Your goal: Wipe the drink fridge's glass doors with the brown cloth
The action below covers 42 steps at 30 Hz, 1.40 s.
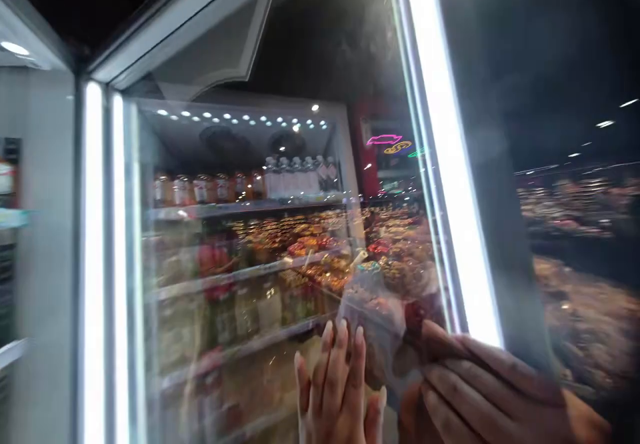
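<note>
A glass cooler door (280, 51) fills the middle of the view, with bright reflections across it. My left hand (337, 391) is raised at the bottom centre, back towards me, fingers up and slightly apart against the glass. To its right, my right hand (490, 391) has its fingers pressed together and pointing left, by the lower end of the lit door edge. A dark reddish patch shows at its fingertips; whether it is a held thing or a reflection is unclear. Bottles (295, 177) and amber jars (203, 189) line the upper shelf behind the glass.
Vertical light strips (93, 264) run down the left frame, and another bright strip (450, 144) slants along the right side. Lower shelves (240, 274) carry blurred goods. Another shelf (13, 354) shows at the far left. Heaped goods (585, 317) blur at the right.
</note>
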Each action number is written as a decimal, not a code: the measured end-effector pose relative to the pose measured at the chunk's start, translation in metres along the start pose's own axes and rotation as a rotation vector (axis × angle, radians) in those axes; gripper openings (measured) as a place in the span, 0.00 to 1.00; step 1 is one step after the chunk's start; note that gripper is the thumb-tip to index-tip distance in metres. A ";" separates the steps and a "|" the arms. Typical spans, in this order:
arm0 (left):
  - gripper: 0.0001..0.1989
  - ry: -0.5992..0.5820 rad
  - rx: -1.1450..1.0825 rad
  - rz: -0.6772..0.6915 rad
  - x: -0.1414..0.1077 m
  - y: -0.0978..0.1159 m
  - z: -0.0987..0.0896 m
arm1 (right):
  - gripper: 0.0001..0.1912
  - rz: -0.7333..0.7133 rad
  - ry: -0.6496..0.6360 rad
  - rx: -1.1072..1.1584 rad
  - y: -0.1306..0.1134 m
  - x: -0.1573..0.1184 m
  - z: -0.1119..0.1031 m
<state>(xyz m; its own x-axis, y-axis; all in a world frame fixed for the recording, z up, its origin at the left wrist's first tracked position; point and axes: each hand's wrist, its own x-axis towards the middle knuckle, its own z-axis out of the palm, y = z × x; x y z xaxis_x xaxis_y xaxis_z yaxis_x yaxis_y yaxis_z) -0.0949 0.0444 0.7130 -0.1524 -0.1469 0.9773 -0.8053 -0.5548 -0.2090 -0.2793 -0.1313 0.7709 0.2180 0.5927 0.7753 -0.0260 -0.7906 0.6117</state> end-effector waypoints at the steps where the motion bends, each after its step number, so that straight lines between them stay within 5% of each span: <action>1: 0.33 0.027 -0.032 0.014 0.007 0.001 0.003 | 0.19 0.004 -0.024 -0.049 0.005 0.009 -0.004; 9: 0.32 0.097 -0.190 0.270 0.122 0.015 0.001 | 0.12 -0.145 -0.117 -0.288 0.015 0.054 -0.038; 15: 0.31 0.191 -0.183 0.320 0.201 0.007 -0.004 | 0.11 -0.035 -0.133 -0.250 0.046 0.129 -0.072; 19: 0.31 0.167 -0.101 0.328 0.234 0.003 -0.005 | 0.10 -0.070 -0.124 -0.278 0.057 0.150 -0.084; 25: 0.29 0.209 -0.004 0.464 0.267 -0.005 -0.009 | 0.10 -0.134 -0.298 -0.385 0.100 0.192 -0.110; 30: 0.29 0.040 0.026 0.354 0.327 -0.010 -0.031 | 0.10 0.027 -0.319 -0.556 0.126 0.256 -0.124; 36: 0.31 -0.048 0.027 0.326 0.374 -0.013 -0.044 | 0.09 0.032 -0.375 -0.602 0.131 0.278 -0.126; 42: 0.32 -0.106 -0.011 0.210 0.445 -0.011 -0.055 | 0.13 0.327 -0.246 -0.687 0.158 0.356 -0.132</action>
<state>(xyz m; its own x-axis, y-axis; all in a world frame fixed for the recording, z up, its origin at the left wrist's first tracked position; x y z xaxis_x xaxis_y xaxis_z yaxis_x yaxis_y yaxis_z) -0.1852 0.0304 1.1518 -0.2570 -0.3437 0.9032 -0.7684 -0.4941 -0.4067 -0.3351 -0.0249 1.1639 0.3022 0.2329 0.9243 -0.7034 -0.6000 0.3812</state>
